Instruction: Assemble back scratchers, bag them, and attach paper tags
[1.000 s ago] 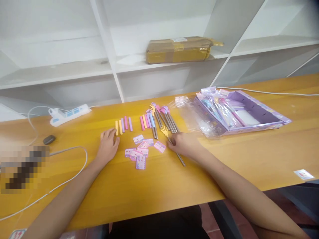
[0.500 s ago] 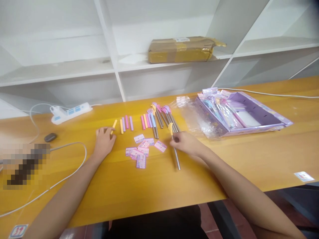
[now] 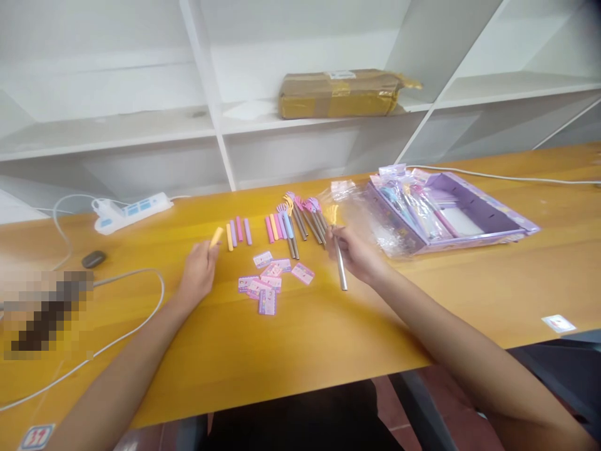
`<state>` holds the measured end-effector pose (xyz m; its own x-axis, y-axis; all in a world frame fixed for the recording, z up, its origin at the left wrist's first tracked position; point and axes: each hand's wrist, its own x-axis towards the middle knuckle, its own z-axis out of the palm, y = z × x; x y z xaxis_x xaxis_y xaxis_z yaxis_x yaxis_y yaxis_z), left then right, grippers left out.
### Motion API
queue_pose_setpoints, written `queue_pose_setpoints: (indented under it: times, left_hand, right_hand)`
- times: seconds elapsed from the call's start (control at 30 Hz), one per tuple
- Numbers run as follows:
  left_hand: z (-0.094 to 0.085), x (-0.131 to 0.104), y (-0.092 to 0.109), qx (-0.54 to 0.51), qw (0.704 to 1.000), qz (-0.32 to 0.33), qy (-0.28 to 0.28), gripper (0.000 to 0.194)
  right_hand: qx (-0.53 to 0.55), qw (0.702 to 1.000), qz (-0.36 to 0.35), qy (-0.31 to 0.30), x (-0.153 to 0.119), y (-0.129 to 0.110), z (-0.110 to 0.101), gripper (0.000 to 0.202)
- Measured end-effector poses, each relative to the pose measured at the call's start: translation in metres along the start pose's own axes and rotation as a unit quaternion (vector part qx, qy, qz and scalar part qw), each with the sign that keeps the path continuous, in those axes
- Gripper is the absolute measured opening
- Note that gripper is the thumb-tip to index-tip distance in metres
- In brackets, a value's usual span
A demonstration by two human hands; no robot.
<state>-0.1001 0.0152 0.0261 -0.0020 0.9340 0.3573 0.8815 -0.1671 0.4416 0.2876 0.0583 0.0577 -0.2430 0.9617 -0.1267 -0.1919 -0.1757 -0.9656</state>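
My left hand (image 3: 198, 270) is closed on a short yellow handle tube (image 3: 216, 237), its upper end sticking out past the fingers. In my right hand (image 3: 359, 252) is a back scratcher with a yellow claw head (image 3: 333, 214) and a bare metal rod (image 3: 342, 275), gripped near the head. Between the hands lie loose yellow, purple and pink tubes (image 3: 238, 229) and a second cluster of tubes (image 3: 271, 228). Several back scratchers (image 3: 299, 216) with pink, purple and yellow claws rest beside that cluster. Small printed cards (image 3: 267, 301) are scattered nearer to me.
A purple tray box (image 3: 488, 238) at the right holds bagged pieces, with clear plastic bags (image 3: 393, 235) along its left side. At left are a white power strip (image 3: 134, 212), a black object (image 3: 94, 259) and a cable. A taped carton (image 3: 339, 100) sits on the shelf.
My right hand has raised the back scratcher off the table, away from me and slightly right. My left hand has lifted the yellow tube and turned upward.
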Motion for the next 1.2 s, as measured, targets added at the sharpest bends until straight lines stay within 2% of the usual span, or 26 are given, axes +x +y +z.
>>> queue_pose_setpoints:
  times: [0.1,0.23,0.33,0.43,0.63,0.83,1.0,1.2]
  left_hand:
    - [0.005,-0.016,0.021,-0.014,0.992,0.106,-0.062,0.043]
    - [0.014,-0.035,0.034,0.012,0.961,0.22,-0.166,0.042]
    - [0.016,-0.041,0.038,0.0,0.957,0.21,-0.199,0.045]
    - [0.016,-0.041,0.039,-0.035,0.961,0.181,-0.209,0.048]
    - [0.018,-0.04,0.037,-0.047,0.953,0.2,-0.223,0.052]
    - [0.018,-0.042,0.035,-0.02,0.945,0.23,-0.23,0.053]
    - [0.019,-0.044,0.033,-0.029,0.943,0.247,-0.219,0.053]
    - [0.02,-0.045,0.029,0.005,0.941,0.267,-0.21,0.051]
  right_hand:
    - [0.095,0.995,-0.014,-0.029,-0.003,-0.002,0.015,0.028]
    - [0.155,0.986,-0.034,-0.045,-0.003,0.023,0.024,0.032]
    - [0.165,0.985,-0.029,-0.043,-0.002,0.046,0.023,0.037]
    - [0.158,0.985,-0.034,-0.065,-0.003,0.054,0.019,0.034]
    - [0.131,0.985,-0.054,-0.099,-0.008,0.047,0.018,0.028]
    - [0.117,0.985,-0.048,-0.122,-0.009,0.052,0.02,0.026]
    - [0.098,0.986,-0.053,-0.125,-0.007,0.055,0.018,0.028]
    - [0.061,0.984,-0.07,-0.152,-0.01,0.051,0.018,0.035]
